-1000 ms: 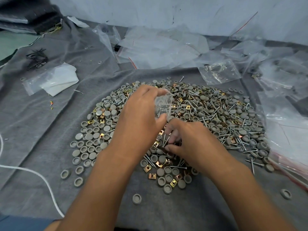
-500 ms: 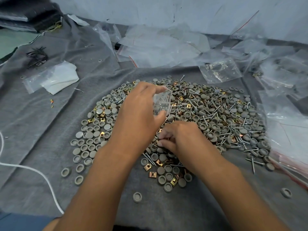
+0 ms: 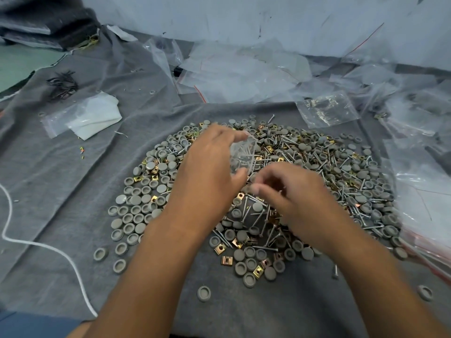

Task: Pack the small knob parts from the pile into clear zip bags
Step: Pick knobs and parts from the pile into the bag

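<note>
Two hands at frame centre: left hand pinches a small clear zip bag holding screws, above the pile of grey knobs; right hand, blurred, fingers curled just below the bag, grip unclear.

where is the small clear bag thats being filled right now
In the head view, the small clear bag is held in the left hand above the middle of the pile, just beyond the right hand.
</note>
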A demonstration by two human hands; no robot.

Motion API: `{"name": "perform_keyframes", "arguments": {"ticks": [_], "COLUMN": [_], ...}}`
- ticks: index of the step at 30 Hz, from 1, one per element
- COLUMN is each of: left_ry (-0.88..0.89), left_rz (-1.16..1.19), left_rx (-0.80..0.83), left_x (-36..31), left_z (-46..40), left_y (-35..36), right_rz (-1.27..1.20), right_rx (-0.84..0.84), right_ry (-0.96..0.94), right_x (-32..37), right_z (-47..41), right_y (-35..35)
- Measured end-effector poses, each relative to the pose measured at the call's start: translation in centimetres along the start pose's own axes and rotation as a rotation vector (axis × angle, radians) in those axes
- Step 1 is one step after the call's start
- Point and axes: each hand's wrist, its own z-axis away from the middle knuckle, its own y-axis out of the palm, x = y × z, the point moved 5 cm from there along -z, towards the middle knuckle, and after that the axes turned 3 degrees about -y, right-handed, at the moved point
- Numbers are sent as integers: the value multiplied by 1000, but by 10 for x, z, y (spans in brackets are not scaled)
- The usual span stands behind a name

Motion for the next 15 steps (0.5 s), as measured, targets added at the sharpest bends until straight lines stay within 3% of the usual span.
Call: {"name": "perform_keyframes", "arguments": {"ticks": [4, 10, 15], "left_ry": [7, 34, 17], "left_rz": [11, 24, 31], "left_rx": [18, 31, 37], "left_x": [-4, -8, -7], "left_z": [0, 3, 2], "left_y": [2, 5, 4], "right_rz": [-111, -10, -237], "right_rx": [-378, -462, -668], "right_ry": [-134, -153, -185], "right_x": [9, 15, 13], "right_z": [6, -3, 6], "right_y": [-29, -17, -36]}}
